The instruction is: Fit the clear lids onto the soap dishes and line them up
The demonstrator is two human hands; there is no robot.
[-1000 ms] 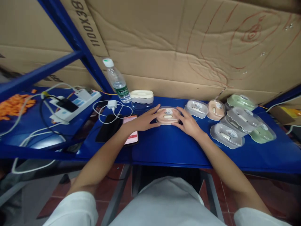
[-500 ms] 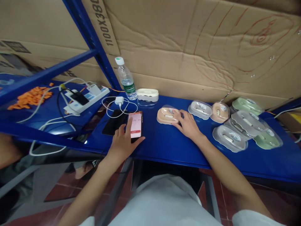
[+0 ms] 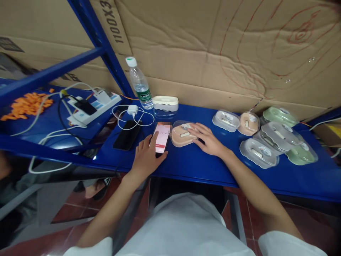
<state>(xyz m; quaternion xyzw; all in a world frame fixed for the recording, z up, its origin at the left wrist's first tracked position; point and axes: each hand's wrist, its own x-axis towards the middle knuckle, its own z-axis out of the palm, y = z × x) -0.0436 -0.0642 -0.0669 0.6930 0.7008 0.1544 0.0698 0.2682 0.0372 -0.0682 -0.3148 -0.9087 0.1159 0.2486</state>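
Observation:
My left hand (image 3: 146, 153) lies over a phone (image 3: 160, 138) with a pink screen showing digits and a red bar. Its index finger is stretched onto the screen, and the thumb sticks out near the phone's lower right corner. Right beside the phone sits a peach-coloured case under a clear plastic cover (image 3: 183, 134), with a white handle-like piece and a round label. My right hand (image 3: 209, 141) rests at the case's right end, fingers extended over its edge and thumb apart at the front. Both the phone and the case lie on the blue table (image 3: 183, 167).
Several similar cases (image 3: 258, 153) in grey, peach and green stand at right, some stacked. Behind are a water bottle (image 3: 140, 87) and a cream-and-grey case (image 3: 165, 104). At left lie a black phone (image 3: 128, 135), a white charger (image 3: 132, 110), a power strip (image 3: 97, 108) and orange pieces (image 3: 29, 106).
The lit phone has shifted right with my left hand, close to the peach case. The case has moved slightly left and turned, and my right hand's fingers have straightened. The view has shifted slightly.

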